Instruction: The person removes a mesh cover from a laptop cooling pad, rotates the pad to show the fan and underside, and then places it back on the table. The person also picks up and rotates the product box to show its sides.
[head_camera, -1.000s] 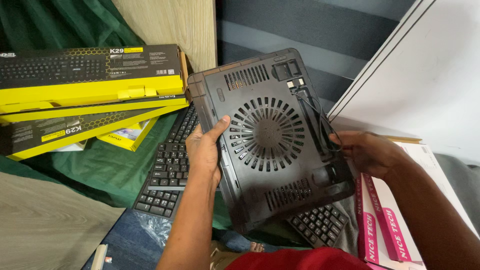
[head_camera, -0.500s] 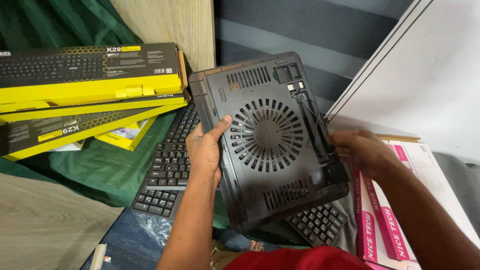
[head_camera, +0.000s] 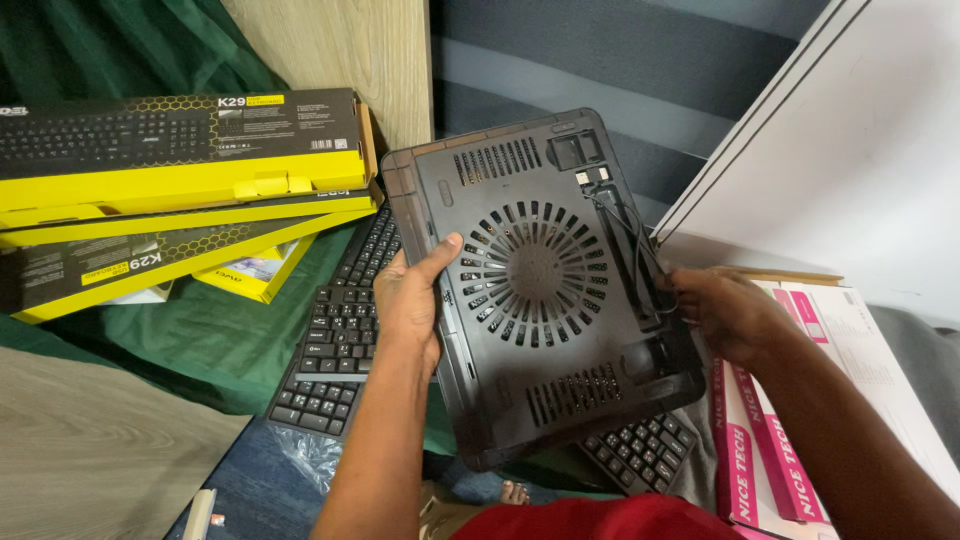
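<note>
A: What are you holding there, in the middle of the frame?

B: You have a black laptop cooling pad (head_camera: 540, 290), turned so its underside faces you, with the round fan grille at its centre and vent slots above and below. It is tilted, its top edge toward the upper middle of the frame and its lower corner down near the bottom centre.

A: How do your hands sit on it?

B: Your left hand (head_camera: 412, 300) is clamped on the pad's left edge, thumb lying across the grille side and the fingers wrapped behind. Your right hand (head_camera: 728, 312) is closed on the right edge, where a thin black cable (head_camera: 628, 235) runs down the pad toward your fingers; you cannot tell whether they pinch the cable itself.

A: And underneath?

B: A black keyboard (head_camera: 340, 330) lies flat behind the pad, showing at lower left of it and again at lower right. It rests on a green cloth (head_camera: 200, 340).

A: What else is around you?

B: At upper left, a stack of yellow and black keyboard boxes (head_camera: 180, 160) leans against a wooden panel (head_camera: 340, 50). At lower right, a white and pink box (head_camera: 770, 450) sits under your right forearm. A white board (head_camera: 850, 170) fills the upper right.
</note>
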